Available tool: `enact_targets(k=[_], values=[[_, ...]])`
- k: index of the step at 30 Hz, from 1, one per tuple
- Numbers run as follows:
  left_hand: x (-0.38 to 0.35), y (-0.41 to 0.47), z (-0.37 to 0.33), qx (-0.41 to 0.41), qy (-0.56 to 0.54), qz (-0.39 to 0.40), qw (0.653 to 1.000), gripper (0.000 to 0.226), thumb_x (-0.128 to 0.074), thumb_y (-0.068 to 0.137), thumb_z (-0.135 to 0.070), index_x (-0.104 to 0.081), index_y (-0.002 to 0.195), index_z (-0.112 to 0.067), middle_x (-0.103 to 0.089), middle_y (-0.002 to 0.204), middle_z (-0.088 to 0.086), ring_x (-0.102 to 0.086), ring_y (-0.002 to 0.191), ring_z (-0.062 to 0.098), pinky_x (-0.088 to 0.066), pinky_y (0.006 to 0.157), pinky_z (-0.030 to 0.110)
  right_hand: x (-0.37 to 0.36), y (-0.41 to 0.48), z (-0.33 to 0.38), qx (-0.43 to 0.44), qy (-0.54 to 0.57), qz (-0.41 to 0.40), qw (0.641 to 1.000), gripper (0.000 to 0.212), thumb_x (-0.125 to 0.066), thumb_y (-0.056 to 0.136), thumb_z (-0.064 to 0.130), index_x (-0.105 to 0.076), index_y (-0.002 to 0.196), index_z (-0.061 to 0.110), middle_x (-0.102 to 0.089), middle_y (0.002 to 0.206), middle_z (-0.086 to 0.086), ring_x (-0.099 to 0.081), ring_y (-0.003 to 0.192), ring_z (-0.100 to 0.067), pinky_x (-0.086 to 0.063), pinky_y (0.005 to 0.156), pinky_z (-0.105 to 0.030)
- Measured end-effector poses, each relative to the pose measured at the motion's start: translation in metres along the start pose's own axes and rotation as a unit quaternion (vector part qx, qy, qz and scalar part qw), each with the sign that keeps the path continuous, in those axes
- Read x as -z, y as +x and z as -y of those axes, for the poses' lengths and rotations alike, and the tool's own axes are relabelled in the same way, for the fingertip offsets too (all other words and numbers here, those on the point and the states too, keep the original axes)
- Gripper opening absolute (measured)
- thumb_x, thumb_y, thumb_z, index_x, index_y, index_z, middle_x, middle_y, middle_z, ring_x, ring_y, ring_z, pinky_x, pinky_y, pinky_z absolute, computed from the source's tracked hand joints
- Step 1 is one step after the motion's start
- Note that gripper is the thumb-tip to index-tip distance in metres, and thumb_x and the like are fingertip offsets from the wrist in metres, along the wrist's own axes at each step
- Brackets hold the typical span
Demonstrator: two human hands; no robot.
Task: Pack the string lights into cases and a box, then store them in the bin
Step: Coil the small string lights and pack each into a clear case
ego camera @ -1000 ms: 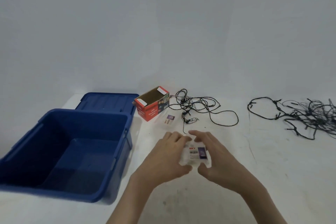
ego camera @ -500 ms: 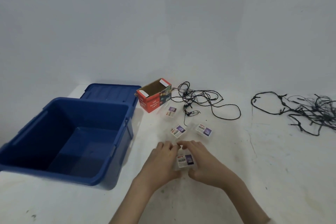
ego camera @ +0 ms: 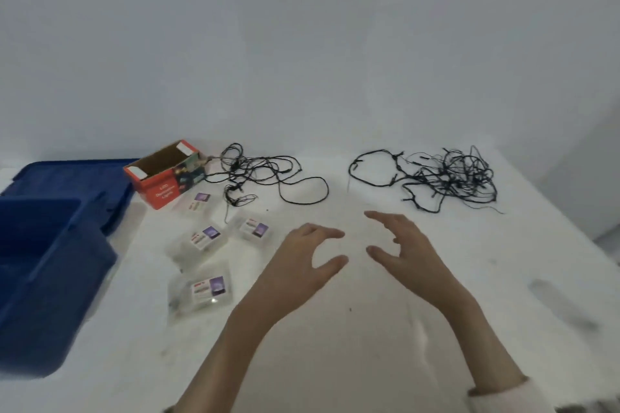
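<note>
Four clear cases (ego camera: 204, 237), two string-light tangles (ego camera: 446, 178), one red box (ego camera: 166, 174), one blue bin (ego camera: 50, 261), two hands (ego camera: 302, 265).

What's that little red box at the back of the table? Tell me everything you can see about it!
The red box is a small cardboard carton with brown, bare insides. Its top is open, with white-tipped flaps at both ends, and it looks empty. White writing and a dark picture mark its sides. It stands upright on the white table, turned at an angle, beside the blue bin lid. A black string of lights lies right next to it. Neither hand touches it.
</note>
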State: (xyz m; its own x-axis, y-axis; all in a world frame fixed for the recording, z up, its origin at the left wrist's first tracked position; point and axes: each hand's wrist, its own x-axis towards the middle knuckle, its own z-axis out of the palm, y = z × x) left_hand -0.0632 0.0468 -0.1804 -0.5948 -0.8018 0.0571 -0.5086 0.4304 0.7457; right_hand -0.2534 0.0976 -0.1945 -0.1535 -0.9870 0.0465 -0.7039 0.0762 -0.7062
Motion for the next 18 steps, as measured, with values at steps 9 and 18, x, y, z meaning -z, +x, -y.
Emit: enact_targets(k=[9, 18], values=[[-0.125, 0.041, -0.098, 0.010, -0.142, 0.054, 0.988, 0.024, -0.059, 0.090, -0.027, -0.061, 0.114, -0.029, -0.058, 0.120, -0.008, -0.053, 0.108, 0.004, -0.044, 0.090, 0.019, 0.131, -0.053, -0.123, -0.278, -0.274, 0.021, 0.921, 0.067, -0.059, 0.087, 0.042, -0.030, 0.145, 0.025, -0.039, 0.139, -0.013, -0.034, 0.129, -0.032, -0.034, 0.100, -0.039], [-0.184, 0.035, -0.132, 0.031, -0.134, 0.098, 0.986, 0.028, -0.059, 0.089, -0.031, -0.058, 0.117, -0.032, -0.058, 0.118, -0.010, -0.053, 0.108, 0.004, -0.044, 0.090, 0.020, 0.147, -0.088, -0.156, -0.302, -0.256, 0.028, 0.918, 0.043, -0.063, 0.079, 0.030, -0.053, 0.120, 0.022, -0.057, 0.111, -0.002, -0.058, 0.095, -0.023, -0.039, 0.074, -0.027]])
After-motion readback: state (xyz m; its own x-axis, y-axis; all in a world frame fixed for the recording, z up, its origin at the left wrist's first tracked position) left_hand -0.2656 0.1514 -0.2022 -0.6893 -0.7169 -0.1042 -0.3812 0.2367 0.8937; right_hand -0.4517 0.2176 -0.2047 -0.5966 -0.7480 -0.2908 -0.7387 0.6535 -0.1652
